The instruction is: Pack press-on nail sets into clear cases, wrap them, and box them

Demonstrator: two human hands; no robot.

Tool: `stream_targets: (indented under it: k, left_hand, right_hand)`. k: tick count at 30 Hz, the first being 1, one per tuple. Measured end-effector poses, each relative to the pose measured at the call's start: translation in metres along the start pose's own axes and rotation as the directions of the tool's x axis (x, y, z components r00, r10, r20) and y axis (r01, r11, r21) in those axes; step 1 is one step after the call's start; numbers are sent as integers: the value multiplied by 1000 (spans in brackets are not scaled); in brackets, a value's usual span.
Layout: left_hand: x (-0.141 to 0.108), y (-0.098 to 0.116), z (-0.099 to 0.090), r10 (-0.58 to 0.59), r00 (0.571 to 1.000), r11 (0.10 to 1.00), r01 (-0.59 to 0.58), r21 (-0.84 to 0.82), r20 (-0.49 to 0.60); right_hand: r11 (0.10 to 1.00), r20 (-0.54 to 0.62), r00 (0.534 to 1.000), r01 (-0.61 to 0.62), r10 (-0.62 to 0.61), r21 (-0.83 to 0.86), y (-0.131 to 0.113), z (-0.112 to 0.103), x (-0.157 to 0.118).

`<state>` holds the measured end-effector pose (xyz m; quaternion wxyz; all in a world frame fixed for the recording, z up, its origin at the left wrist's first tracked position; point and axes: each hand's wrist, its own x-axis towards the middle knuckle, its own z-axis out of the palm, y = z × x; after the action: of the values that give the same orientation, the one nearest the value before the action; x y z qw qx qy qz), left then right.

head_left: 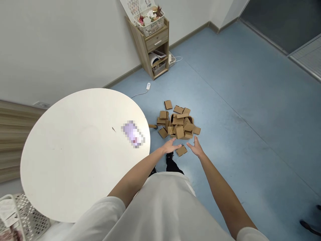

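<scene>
Both bare hands reach forward over the blue floor (233, 144), apart from each other and empty. The left hand (172, 146) has its fingers spread wide, the thumb pointing inward towards the right hand (197, 147), whose fingers are also wide, with the thumb turned back towards the left. Between and just below the two hands, one flat, brown cardboard box (181, 150) lies on the floor by itself, near the thumb of the left hand. Whether either hand touches any box cannot be told.

Just beyond the hands, a heap of small, brown cardboard boxes (180, 132) fills an open, brown container (192, 119) and rises above its rim. More boxes of the same kind lie around it on the floor: several on its left side, one at its right, and a few on the far side, including a separate one (168, 104) at the far left.

To the left stands a round, white surface (75, 140) carrying a pixelated, purple and white item (132, 134) near its right edge. Farther off, against the wall, a light wooden cabinet (157, 42) bears a white, perforated basket (154, 26) with mixed contents. A white plug-like block (148, 86) on a cable lies on the floor before the cabinet.
</scene>
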<state>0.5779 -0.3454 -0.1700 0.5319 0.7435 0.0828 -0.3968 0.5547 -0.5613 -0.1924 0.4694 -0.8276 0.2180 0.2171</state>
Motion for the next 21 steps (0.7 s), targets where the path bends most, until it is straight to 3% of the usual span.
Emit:
stream_targets:
  k: [3, 10, 16, 21]
  left_hand:
    - [-29, -7, -6, 19, 999, 999, -21, 30, 42]
    - [-91, -29, -25, 130, 991, 988, -131, 87, 11]
    - [-142, -73, -40, 243, 963, 970, -243, 14, -119]
    - [-187, -108, -58, 272, 926, 959, -282, -2, -263]
  right_hand:
    - [1000, 40, 999, -28, 28, -8, -10, 9, -17]
    - [998, 3, 998, 55, -55, -32, -33, 41, -58]
    - [989, 27, 990, 138, -140, 46, -51, 80, -105]
    - [961, 46, 971, 226, -236, 157, -76, 116, -149]
